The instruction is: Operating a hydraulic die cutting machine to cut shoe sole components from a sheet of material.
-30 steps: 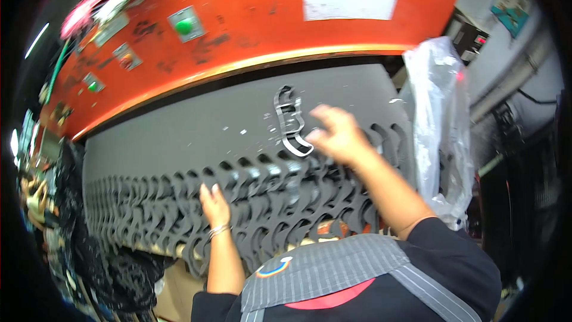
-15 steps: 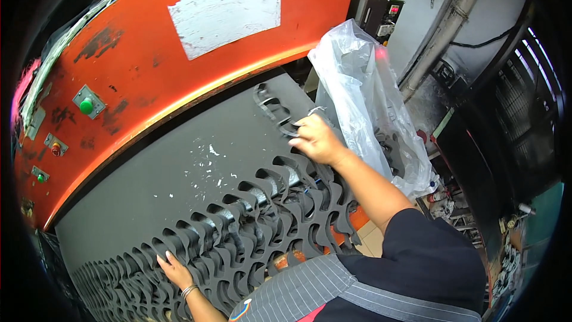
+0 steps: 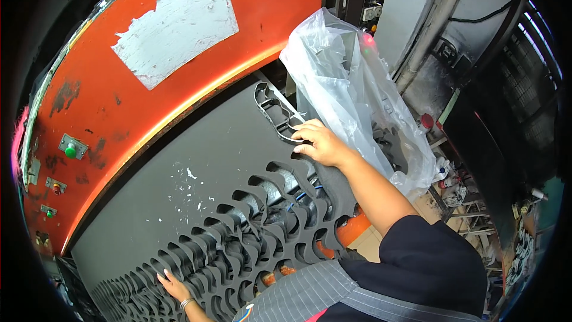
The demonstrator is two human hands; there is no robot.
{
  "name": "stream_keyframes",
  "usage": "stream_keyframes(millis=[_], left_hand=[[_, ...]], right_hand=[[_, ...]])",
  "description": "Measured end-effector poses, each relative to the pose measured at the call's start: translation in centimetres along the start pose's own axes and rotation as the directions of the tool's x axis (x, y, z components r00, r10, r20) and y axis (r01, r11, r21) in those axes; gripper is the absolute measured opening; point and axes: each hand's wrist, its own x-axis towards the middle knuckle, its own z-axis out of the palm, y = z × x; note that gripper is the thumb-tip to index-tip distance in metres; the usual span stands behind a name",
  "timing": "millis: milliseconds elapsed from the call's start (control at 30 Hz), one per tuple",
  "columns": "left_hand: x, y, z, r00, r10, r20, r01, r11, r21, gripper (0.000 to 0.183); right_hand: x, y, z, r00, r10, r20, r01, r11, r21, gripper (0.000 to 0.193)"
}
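Observation:
A thin metal-walled cutting die (image 3: 268, 117), shaped like a shoe sole with crosspieces inside, stands on the grey foam sheet (image 3: 202, 155) near its far right edge. My right hand (image 3: 323, 143) grips the near end of the die between thumb and fingers. Along the sheet's near side runs a web of cut-out foam (image 3: 238, 244), full of curved, sole-like holes. My left hand (image 3: 174, 289) rests on this web at the lower left, its fingers stretched and apart. White flecks (image 3: 189, 173) lie scattered on the uncut foam.
An orange machine beam (image 3: 179, 89) with green and red buttons spans the far side of the sheet. Close to my right arm stands a clear plastic bag (image 3: 351, 77) with grey pieces inside. A dark control box (image 3: 357, 0) is behind it.
My view has turned, so the beam and sheet sit differently in the picture. The die, blurred before, now shows sharply, with my right hand still at its near end.

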Motion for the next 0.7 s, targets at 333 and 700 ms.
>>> stream_keyframes(millis=[333,700], left_hand=[[-0.2,0.4,0.0,1.000,0.007,0.025,-0.007,1.000,-0.006,0.062],[1.7,3.7,-2.0,0.956,0.102,0.274,-0.146,0.979,0.144,0.060]], right_hand=[[0.8,0.2,-0.3,0.995,-0.093,0.031,0.094,0.995,-0.028,0.019],[-0.4,-1.5,-0.3,1.000,-0.013,0.005,0.014,0.947,-0.322,0.050]])
